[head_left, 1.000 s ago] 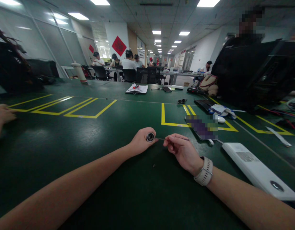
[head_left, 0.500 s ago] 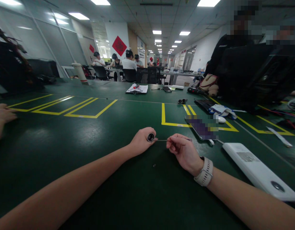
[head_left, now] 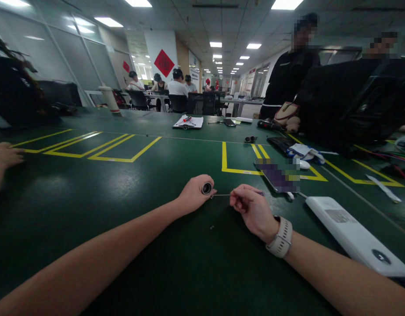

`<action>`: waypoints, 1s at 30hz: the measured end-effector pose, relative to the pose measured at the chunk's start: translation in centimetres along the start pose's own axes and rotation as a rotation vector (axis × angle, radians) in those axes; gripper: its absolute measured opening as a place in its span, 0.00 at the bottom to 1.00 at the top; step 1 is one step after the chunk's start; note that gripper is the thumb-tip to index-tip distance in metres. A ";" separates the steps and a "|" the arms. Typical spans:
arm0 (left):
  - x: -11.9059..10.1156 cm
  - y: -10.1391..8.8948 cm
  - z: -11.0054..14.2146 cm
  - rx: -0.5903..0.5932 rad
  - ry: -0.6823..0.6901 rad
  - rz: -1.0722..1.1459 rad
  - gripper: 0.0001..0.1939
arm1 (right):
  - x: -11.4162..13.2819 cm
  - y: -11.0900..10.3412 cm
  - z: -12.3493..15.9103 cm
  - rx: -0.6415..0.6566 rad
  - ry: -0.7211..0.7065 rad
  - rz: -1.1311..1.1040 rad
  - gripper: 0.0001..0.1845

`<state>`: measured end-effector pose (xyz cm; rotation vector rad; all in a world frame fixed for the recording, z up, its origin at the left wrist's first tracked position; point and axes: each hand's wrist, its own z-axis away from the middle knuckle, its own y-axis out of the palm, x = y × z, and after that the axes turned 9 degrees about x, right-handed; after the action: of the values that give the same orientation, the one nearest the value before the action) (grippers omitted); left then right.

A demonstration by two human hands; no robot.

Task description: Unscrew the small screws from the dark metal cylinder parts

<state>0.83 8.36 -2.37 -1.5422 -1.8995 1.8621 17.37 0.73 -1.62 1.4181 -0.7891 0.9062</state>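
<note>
My left hand (head_left: 194,195) is closed around a round, hollow part (head_left: 207,188) with a metal rim and dark inside, its open end facing me; the rest is hidden in the fist. Between the fingers and thumb of my right hand (head_left: 250,204) is a thin-shafted screwdriver (head_left: 222,195), its shaft pointing left. The shaft's tip is just below and right of the rim, by a tiny metal piece (head_left: 212,197) near my left fingertips; I cannot tell whether they touch. Another tiny piece (head_left: 212,227) lies on the table below my hands.
On the green table (head_left: 149,272), a phone (head_left: 276,175) and a long white device (head_left: 353,232) lie to the right. Two dark round parts (head_left: 250,139) and a clipboard (head_left: 188,122) are farther back. Another person's hand (head_left: 6,156) rests at the left edge.
The screwdriver's tip has come out of the hollow part and dropped slightly, below the rim. My right hand has shifted a little right. A standing person at back right has moved left.
</note>
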 end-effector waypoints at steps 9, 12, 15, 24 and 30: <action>-0.2 0.0 0.2 0.008 0.015 0.027 0.09 | 0.0 0.2 0.1 -0.008 -0.013 0.012 0.06; -0.2 -0.2 0.2 0.015 0.013 0.023 0.10 | 0.0 0.2 0.2 -0.010 -0.009 0.009 0.05; -0.2 -0.2 0.2 0.015 0.006 0.017 0.11 | 0.0 0.2 0.2 -0.010 0.001 0.011 0.05; -0.4 -0.2 0.1 0.026 0.013 0.001 0.11 | -0.1 0.1 0.1 -0.013 0.001 0.028 0.05; -0.6 -0.4 0.1 0.046 0.011 0.005 0.13 | -0.6 0.4 0.3 -0.004 -0.039 0.151 0.06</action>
<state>0.82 7.98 -1.76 -1.5417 -1.8361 1.8812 16.80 0.36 -1.96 1.3904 -0.9372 0.9940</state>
